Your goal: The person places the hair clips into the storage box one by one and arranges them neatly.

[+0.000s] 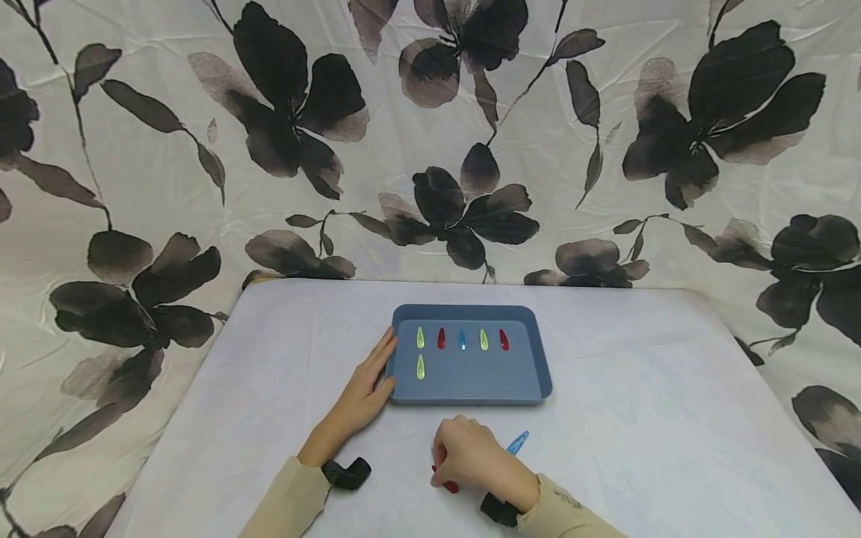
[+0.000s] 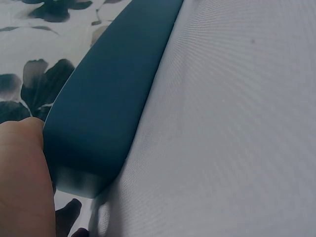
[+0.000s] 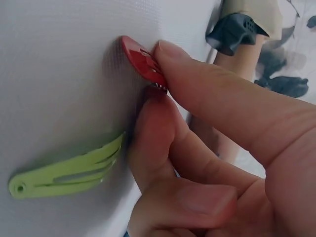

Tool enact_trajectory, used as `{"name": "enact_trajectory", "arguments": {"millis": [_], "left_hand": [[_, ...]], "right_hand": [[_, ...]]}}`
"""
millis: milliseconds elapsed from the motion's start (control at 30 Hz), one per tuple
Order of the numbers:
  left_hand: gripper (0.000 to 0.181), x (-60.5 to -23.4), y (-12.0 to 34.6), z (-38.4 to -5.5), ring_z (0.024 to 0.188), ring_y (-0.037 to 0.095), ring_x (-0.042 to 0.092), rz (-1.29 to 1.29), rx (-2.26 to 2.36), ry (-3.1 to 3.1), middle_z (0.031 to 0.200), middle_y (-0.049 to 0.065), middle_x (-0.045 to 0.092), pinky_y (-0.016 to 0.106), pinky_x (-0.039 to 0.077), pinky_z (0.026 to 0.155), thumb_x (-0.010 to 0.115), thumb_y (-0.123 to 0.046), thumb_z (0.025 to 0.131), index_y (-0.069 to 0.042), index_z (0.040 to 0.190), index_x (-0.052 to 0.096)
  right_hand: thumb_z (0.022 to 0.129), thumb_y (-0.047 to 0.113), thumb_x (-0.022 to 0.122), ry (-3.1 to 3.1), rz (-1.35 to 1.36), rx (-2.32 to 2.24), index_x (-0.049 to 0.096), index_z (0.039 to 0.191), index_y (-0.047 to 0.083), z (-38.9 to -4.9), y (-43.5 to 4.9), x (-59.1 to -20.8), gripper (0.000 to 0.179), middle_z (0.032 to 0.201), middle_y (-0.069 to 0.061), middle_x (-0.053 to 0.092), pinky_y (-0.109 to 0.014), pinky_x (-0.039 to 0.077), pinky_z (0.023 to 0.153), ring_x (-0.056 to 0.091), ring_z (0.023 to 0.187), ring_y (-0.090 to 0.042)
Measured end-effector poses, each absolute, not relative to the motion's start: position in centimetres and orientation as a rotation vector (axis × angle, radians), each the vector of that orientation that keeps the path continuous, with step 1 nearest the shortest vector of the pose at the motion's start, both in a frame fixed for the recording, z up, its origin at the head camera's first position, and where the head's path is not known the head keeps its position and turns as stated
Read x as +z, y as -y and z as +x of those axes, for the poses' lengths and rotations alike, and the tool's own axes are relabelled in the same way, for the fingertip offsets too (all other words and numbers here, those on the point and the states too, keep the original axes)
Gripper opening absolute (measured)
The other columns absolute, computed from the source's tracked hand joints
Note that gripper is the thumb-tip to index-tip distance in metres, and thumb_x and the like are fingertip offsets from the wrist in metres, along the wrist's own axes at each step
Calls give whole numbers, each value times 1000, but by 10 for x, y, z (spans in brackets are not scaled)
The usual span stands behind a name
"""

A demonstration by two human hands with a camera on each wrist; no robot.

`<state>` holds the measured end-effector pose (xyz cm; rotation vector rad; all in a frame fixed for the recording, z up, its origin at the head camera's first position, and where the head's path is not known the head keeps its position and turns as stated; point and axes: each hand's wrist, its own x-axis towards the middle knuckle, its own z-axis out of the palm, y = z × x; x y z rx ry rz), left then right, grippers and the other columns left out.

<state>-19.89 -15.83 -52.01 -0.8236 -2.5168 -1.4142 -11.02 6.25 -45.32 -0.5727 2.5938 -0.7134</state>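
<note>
My right hand [image 1: 471, 452] pinches a red snap hair clip [image 3: 143, 61] between thumb and fingertip, low over the white table. Close by in the right wrist view lies a green hair clip [image 3: 69, 173], hidden behind the hand in the head view. A blue hair clip [image 1: 518, 442] shows just right of that hand. At the left side of a blue-grey tray [image 1: 484, 385] rests my left hand [image 1: 363, 392], its fingers extended along the rim. Inside the tray, several clips form a top row, including a blue one [image 1: 462, 340]; a green clip [image 1: 420, 367] sits below the row's left end.
The table [image 1: 639, 418] has a white cloth cover. Behind it and at its sides hangs a floral-patterned cloth [image 1: 377, 149]. Each wrist wears a black device, such as the left wrist camera [image 1: 347, 474].
</note>
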Motion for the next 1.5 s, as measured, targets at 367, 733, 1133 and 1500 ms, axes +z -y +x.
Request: {"name": "enact_trajectory", "arguments": {"millis": [367, 733, 1133, 1500], "left_hand": [[71, -521, 158, -199, 150, 25, 17, -830, -1412, 2507, 164, 14, 19, 20, 11, 116, 52, 4, 88, 2, 154, 29], [70, -520, 158, -199, 150, 24, 16, -811, -1401, 2536, 164, 12, 19, 25, 12, 117, 52, 3, 89, 1, 155, 29], [70, -518, 157, -198, 151, 22, 15, -787, -1407, 2562, 165, 10, 18, 30, 13, 118, 52, 2, 90, -1, 155, 28], [70, -515, 156, -196, 150, 23, 16, -773, -1399, 2578, 165, 11, 18, 52, 18, 117, 52, 2, 89, -1, 155, 28]], "right_hand": [[67, 15, 90, -2496, -536, -873, 64, 54, 18, -116, -63, -456, 29, 49, 11, 53, -24, 39, 48, 50, 52, -6], [73, 10, 86, -2350, -570, -1115, 67, 60, 13, -130, -69, -453, 24, 54, 8, 59, -20, 39, 49, 48, 51, -4], [81, 12, 80, -2312, -569, -1225, 67, 67, 12, -140, -75, -442, 20, 59, -4, 63, -21, 37, 51, 49, 52, -6], [85, 16, 78, -2337, -555, -1305, 67, 73, 9, -151, -80, -430, 18, 65, -8, 67, -26, 41, 54, 52, 57, -10]]}}
